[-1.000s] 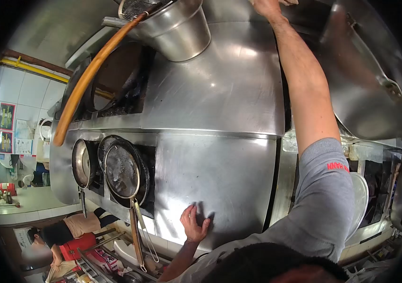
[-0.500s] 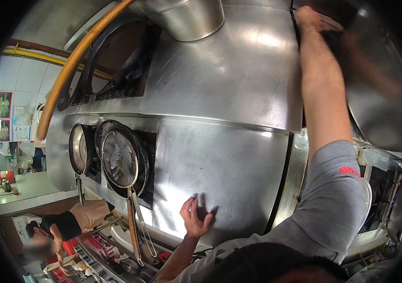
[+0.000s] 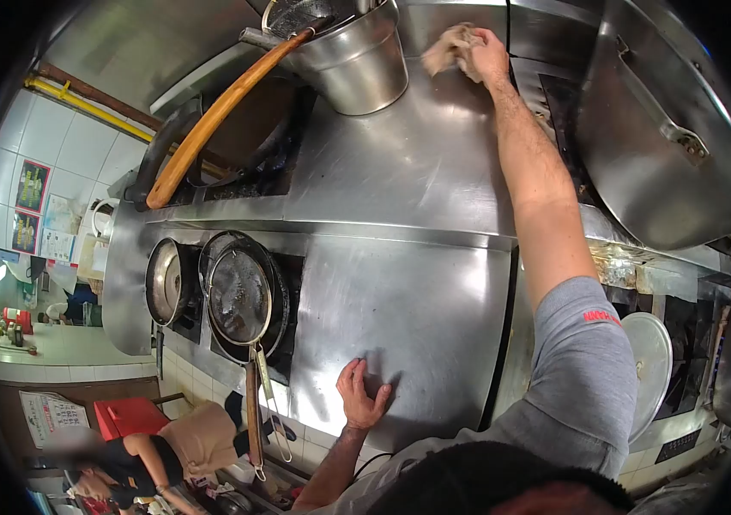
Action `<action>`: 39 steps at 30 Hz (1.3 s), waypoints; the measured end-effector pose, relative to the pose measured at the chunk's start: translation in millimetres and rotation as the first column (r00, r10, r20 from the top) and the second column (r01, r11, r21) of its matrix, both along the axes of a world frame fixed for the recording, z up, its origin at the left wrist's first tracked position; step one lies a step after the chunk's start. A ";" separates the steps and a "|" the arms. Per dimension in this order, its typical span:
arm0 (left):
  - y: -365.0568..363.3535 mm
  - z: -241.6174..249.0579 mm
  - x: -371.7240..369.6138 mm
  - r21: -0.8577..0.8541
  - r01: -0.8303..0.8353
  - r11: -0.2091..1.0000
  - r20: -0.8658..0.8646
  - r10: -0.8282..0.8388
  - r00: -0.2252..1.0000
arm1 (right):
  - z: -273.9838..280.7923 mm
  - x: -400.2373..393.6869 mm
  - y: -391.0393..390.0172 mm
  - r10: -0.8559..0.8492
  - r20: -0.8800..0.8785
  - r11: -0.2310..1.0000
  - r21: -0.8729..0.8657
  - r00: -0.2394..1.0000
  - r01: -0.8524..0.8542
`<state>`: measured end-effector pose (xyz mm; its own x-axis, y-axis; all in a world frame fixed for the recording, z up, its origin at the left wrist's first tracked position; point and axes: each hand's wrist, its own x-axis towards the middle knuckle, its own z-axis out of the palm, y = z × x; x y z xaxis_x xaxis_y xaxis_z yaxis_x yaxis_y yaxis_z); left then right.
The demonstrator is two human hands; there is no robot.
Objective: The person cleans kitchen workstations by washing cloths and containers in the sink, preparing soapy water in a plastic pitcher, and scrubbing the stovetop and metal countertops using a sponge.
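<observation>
My right hand (image 3: pixel 489 58) is closed round a crumpled beige cloth (image 3: pixel 455 51) at the back of the upper steel surface (image 3: pixel 400 163), near the back panel. My left hand (image 3: pixel 364 396) rests on the lower steel surface (image 3: pixel 408 318) near its front edge, fingers apart, holding nothing. A steel pot (image 3: pixel 357 69) with strainers and a long wooden handle (image 3: pixel 228 112) stands left of the cloth.
A round strainer (image 3: pixel 239 296) lies over a dark pan on the left burner, beside a smaller pan (image 3: pixel 165 281). A large steel vessel (image 3: pixel 666 129) stands at the upper right. A round lid (image 3: pixel 647 373) is at the right. Another person (image 3: pixel 160 459) is at the lower left.
My right hand has moved left from beside the large vessel onto the upper surface, and the cloth now shows clearly. My left hand stays in place. The view has shifted, and the other person has moved.
</observation>
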<state>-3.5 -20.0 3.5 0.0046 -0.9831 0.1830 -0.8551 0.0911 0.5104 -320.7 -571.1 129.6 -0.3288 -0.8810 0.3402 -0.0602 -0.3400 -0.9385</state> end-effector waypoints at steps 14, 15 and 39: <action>-3.0 5.0 -1.2 -0.009 -0.002 1.000 -0.017 0.002 1.000 | -42.0 39.8 34.8 0.207 -0.915 0.955 0.112 0.347 -0.276; -3.3 6.6 -2.3 -0.014 -0.007 1.000 -0.022 0.007 1.000 | -40.1 48.1 63.3 0.285 -0.841 0.933 0.133 0.460 -0.335; -0.5 -3.4 3.4 -0.032 0.028 0.999 -0.043 -0.029 0.999 | -32.0 -1.7 84.6 -0.149 -0.905 0.731 0.172 0.400 0.661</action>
<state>-0.1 -20.5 0.1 -0.0147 -0.9766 0.2144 -0.8289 0.1318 0.5437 -322.5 -486.6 97.6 -0.4972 -0.8216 0.2788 -0.8451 0.3859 -0.3701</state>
